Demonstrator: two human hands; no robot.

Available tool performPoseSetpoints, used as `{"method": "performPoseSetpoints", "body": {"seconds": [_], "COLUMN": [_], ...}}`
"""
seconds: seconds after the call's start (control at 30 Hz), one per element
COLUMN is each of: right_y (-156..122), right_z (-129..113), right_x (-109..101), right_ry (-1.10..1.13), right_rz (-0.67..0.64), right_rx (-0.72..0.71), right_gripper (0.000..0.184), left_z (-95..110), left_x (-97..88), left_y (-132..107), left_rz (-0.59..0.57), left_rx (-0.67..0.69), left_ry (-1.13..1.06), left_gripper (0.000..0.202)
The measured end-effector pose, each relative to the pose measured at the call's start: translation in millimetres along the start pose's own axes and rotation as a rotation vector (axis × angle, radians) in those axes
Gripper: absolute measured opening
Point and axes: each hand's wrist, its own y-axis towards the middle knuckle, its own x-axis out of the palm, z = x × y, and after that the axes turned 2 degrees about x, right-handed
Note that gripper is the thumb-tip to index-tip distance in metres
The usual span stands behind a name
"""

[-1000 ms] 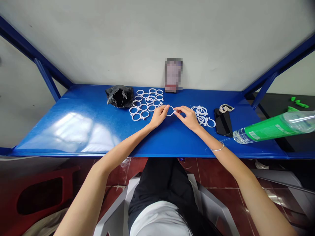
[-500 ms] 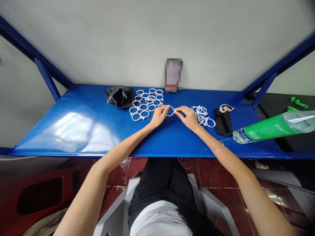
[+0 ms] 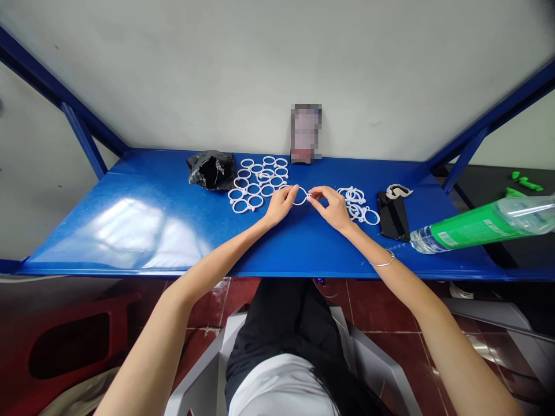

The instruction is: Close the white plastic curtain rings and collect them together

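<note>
Between my two hands is a thin white plastic ring (image 3: 300,204), just above the blue table or resting on it. My left hand (image 3: 280,205) pinches its left side with thumb and fingers. The fingertips of my right hand (image 3: 332,208) are closed at its right side, where a small white end piece shows; its exact shape is too small to make out. Left of my hands lie several white rings with small knobs (image 3: 252,207), spread flat and touching or overlapping. Beside my right hand is a smaller heap of similar white rings (image 3: 361,201).
A crumpled black plastic bag (image 3: 197,172) lies at the back left, its mouth open. A blurred upright panel (image 3: 306,133) leans on the wall. To the right are a black phone (image 3: 392,216), a white curled item (image 3: 395,189) on it, and a green-labelled bottle (image 3: 477,225).
My right fingertips have shifted very slightly right, and the end piece at the ring's right side shows more clearly. My left hand and the other things look unmoved.
</note>
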Motion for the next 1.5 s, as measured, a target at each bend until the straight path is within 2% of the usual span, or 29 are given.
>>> {"method": "performPoseSetpoints", "body": {"seconds": [0.2, 0.37, 0.53, 0.7, 1.17, 1.5], "right_y": [0, 2, 2, 3, 4, 4], "right_z": [1, 0, -3, -4, -3, -2], "right_x": [1, 0, -1, -2, -2, -3], "right_ry": [0.004, 0.030, 0.020, 0.021, 0.105, 0.126], "right_rz": [0.032, 0.050, 0.048, 0.054, 0.008, -0.007], "right_rx": [-0.012, 0.001, 0.023, 0.002, -0.037, -0.033], "right_gripper": [0.018, 0.021, 0.025, 0.022, 0.012, 0.016], "left_z": [3, 9, 8, 2, -2, -3], "left_x": [-0.4, -1.1, -0.6, -1.1, -4.7, -4.6], "left_y": [-2, -6, -8, -6, -4, -4], "left_rz": [-0.005, -0.050, -0.109, -0.112, -0.120, -0.131], "left_rx": [0.012, 0.061, 0.144, 0.178, 0.267, 0.262], "left_ry": [0.037, 0.157, 0.175, 0.199, 0.290, 0.292], "left_gripper": [0.058, 0.047, 0.059, 0.051, 0.049, 0.049]}}
